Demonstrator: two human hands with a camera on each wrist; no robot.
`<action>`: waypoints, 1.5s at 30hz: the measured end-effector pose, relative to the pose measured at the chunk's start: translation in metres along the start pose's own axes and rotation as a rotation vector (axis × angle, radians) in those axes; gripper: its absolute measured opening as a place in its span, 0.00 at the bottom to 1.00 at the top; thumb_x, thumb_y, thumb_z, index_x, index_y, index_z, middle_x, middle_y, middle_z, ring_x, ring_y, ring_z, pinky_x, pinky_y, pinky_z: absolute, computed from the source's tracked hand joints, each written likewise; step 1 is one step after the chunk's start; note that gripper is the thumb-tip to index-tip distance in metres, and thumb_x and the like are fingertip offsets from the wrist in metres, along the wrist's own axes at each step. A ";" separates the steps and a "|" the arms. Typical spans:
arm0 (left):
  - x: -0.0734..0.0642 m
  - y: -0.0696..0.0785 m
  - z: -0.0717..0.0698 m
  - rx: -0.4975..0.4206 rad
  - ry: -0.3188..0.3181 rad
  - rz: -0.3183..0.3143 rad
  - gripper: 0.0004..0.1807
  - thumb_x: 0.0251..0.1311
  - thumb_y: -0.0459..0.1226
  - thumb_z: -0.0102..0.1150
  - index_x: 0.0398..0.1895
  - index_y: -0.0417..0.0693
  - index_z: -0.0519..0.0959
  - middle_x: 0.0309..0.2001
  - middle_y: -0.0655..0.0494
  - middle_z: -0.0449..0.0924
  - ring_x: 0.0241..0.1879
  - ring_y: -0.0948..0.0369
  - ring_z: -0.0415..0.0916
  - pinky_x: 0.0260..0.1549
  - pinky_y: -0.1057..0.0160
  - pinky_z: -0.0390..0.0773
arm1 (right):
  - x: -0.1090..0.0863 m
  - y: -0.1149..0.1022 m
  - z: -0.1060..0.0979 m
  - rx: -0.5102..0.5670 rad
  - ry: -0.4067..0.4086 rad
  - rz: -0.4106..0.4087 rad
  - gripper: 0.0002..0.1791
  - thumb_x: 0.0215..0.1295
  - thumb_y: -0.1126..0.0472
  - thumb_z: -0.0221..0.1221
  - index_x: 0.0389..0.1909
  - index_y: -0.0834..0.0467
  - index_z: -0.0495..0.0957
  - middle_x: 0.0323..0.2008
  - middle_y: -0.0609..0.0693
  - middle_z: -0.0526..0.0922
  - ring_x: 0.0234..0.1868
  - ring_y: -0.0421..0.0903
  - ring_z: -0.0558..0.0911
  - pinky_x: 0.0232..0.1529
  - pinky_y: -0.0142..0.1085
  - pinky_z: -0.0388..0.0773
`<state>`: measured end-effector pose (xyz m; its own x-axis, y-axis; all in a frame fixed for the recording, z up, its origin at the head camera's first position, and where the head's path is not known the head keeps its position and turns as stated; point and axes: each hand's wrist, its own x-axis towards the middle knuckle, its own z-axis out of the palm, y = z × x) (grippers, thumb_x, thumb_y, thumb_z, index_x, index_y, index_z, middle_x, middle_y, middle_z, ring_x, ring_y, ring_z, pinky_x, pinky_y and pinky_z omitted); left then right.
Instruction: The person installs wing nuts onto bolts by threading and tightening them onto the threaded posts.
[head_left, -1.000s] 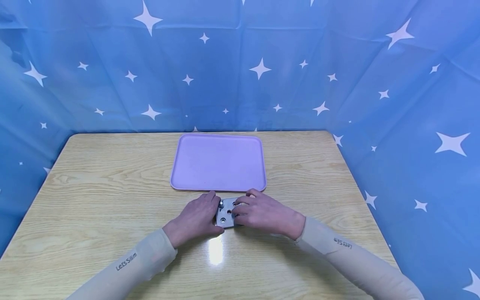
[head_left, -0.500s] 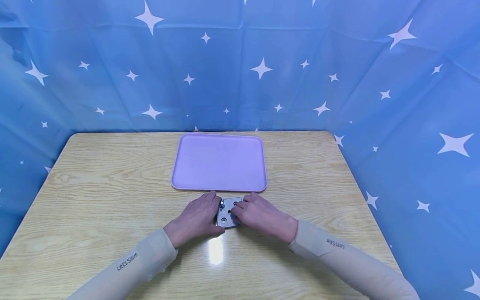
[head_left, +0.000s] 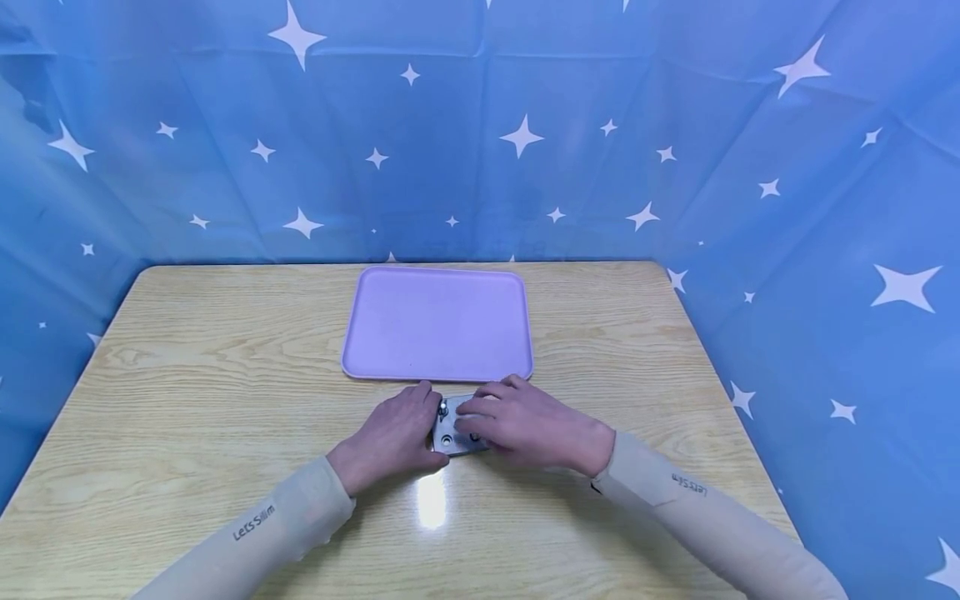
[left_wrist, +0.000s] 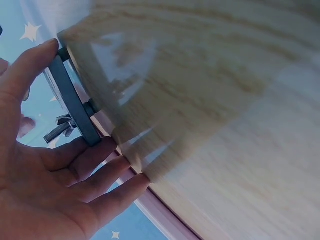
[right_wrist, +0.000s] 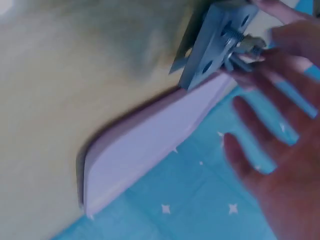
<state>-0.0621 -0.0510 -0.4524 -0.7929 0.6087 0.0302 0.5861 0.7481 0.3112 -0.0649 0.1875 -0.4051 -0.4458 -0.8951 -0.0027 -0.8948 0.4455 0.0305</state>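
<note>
A grey metal plate (head_left: 461,446) with round holes is held at its left side by my left hand (head_left: 393,429). In the left wrist view the thumb and fingers span the plate's edge, with bolt heads on its underside. A wing nut on a threaded bolt (left_wrist: 57,132) stands out from the plate's upper face. My right hand (head_left: 532,425) is over the plate's right part. In the right wrist view its thumb and forefinger are around a wing nut (right_wrist: 250,43) on another bolt, while the other fingers are spread apart.
Just behind the plate lies a shallow purple tray (head_left: 438,325) on the wood-grain table (head_left: 225,350). A blue curtain (head_left: 450,100) with white stars surrounds the back and sides.
The right hand's fingers have gone from bunched together to spread out over the plate, and its wrist has swung slightly right. The left hand and plate have stayed in place.
</note>
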 end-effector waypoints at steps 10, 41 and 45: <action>0.000 0.000 -0.001 -0.007 -0.007 0.005 0.33 0.39 0.51 0.81 0.39 0.41 0.73 0.34 0.55 0.65 0.31 0.59 0.66 0.27 0.59 0.74 | -0.002 0.003 0.002 -0.198 0.077 -0.192 0.13 0.65 0.58 0.70 0.49 0.43 0.86 0.54 0.35 0.84 0.60 0.43 0.78 0.53 0.41 0.74; 0.002 0.000 0.000 0.014 0.006 0.019 0.34 0.38 0.52 0.82 0.39 0.41 0.73 0.34 0.55 0.65 0.30 0.60 0.66 0.28 0.59 0.75 | 0.000 0.000 0.002 -0.028 0.087 0.012 0.19 0.68 0.50 0.67 0.57 0.50 0.82 0.52 0.42 0.84 0.55 0.47 0.80 0.52 0.45 0.73; 0.002 0.000 0.000 0.016 0.001 0.011 0.34 0.38 0.53 0.82 0.39 0.42 0.74 0.34 0.55 0.65 0.30 0.60 0.66 0.28 0.59 0.75 | -0.004 0.005 -0.003 -0.099 0.093 -0.147 0.16 0.67 0.58 0.68 0.55 0.45 0.84 0.59 0.38 0.82 0.62 0.46 0.77 0.55 0.44 0.73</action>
<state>-0.0633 -0.0500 -0.4526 -0.7865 0.6166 0.0349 0.5974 0.7454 0.2958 -0.0677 0.1932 -0.4022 -0.3021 -0.9501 0.0775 -0.9411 0.3102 0.1347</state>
